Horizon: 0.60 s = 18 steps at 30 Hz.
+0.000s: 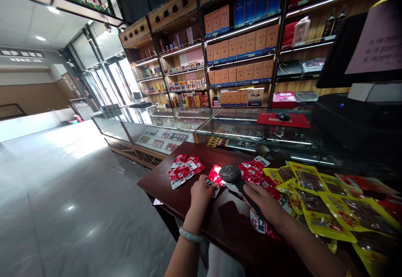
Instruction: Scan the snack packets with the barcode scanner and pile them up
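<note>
My right hand [262, 201] is wrapped round the handle of a black barcode scanner [231, 174], its head over the dark wooden table. My left hand [202, 193] is closed on the near edge of a red and white snack packet [215, 174], just left of the scanner head. To the left lies a small pile of red snack packets [185, 169]. More red packets [253, 172] lie behind and beside the scanner, and one is partly hidden under my right forearm. A heap of yellow packets [314, 189] with dark strips inside spreads to the right.
The wooden table [166, 172] has its left edge over a grey floor. Behind it runs a glass display counter [201, 122] with a computer mouse [283, 116] on a red mat. A monitor [339, 55] stands at the right, and shelves [241, 55] of boxes line the wall.
</note>
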Each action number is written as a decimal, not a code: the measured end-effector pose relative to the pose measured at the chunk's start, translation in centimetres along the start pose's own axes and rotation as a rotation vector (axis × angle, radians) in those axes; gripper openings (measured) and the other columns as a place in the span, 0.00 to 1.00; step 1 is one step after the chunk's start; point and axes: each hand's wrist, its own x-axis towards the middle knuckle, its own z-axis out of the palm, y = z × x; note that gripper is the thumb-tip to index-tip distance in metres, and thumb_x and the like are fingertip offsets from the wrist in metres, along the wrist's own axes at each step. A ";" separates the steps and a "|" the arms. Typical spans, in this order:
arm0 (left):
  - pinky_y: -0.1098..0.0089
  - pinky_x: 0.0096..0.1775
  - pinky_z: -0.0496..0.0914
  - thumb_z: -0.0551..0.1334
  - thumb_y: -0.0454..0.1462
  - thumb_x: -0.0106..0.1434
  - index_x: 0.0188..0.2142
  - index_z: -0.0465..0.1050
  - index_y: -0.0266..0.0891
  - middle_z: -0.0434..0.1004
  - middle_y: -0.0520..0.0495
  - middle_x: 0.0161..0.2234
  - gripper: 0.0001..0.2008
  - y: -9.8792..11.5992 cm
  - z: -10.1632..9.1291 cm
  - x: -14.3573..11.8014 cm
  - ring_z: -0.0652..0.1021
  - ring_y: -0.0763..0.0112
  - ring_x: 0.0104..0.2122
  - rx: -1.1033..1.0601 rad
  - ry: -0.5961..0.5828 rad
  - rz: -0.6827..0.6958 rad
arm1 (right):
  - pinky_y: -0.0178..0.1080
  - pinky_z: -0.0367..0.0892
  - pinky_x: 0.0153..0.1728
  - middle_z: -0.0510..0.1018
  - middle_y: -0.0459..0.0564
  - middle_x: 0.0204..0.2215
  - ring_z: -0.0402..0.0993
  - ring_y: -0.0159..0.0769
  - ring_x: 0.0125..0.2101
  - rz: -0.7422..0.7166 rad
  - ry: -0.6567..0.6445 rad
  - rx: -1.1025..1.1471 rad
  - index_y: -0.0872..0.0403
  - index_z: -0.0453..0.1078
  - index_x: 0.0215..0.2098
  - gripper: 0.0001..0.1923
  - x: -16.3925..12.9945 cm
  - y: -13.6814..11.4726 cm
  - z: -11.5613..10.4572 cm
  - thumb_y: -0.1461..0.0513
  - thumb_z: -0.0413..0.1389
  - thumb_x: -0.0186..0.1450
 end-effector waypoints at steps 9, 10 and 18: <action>0.69 0.39 0.65 0.65 0.47 0.60 0.49 0.71 0.42 0.80 0.44 0.42 0.20 2.9 1.6 0.2 0.78 0.61 0.42 -0.155 -0.056 0.018 | 0.34 0.56 0.18 0.72 0.42 0.19 0.63 0.32 0.18 0.049 0.121 0.102 0.50 0.74 0.37 0.24 -0.2 0.8 -1.2 0.41 0.63 0.56; 0.69 0.40 0.66 0.65 0.47 0.59 0.50 0.71 0.43 0.80 0.45 0.43 0.21 3.7 2.0 0.2 0.78 0.61 0.43 -0.197 -0.076 0.057 | 0.34 0.56 0.18 0.72 0.42 0.18 0.63 0.32 0.17 0.062 0.140 0.122 0.50 0.74 0.38 0.24 -0.2 0.8 -1.3 0.41 0.63 0.56; 0.59 0.56 0.60 0.61 0.46 0.64 0.57 0.69 0.41 0.74 0.39 0.55 0.24 0.9 -0.9 4.4 0.69 0.53 0.56 0.082 0.141 0.107 | 0.39 0.65 0.23 0.79 0.47 0.22 0.74 0.42 0.23 0.088 0.182 0.026 0.50 0.77 0.45 0.24 -0.5 1.3 -1.9 0.44 0.63 0.57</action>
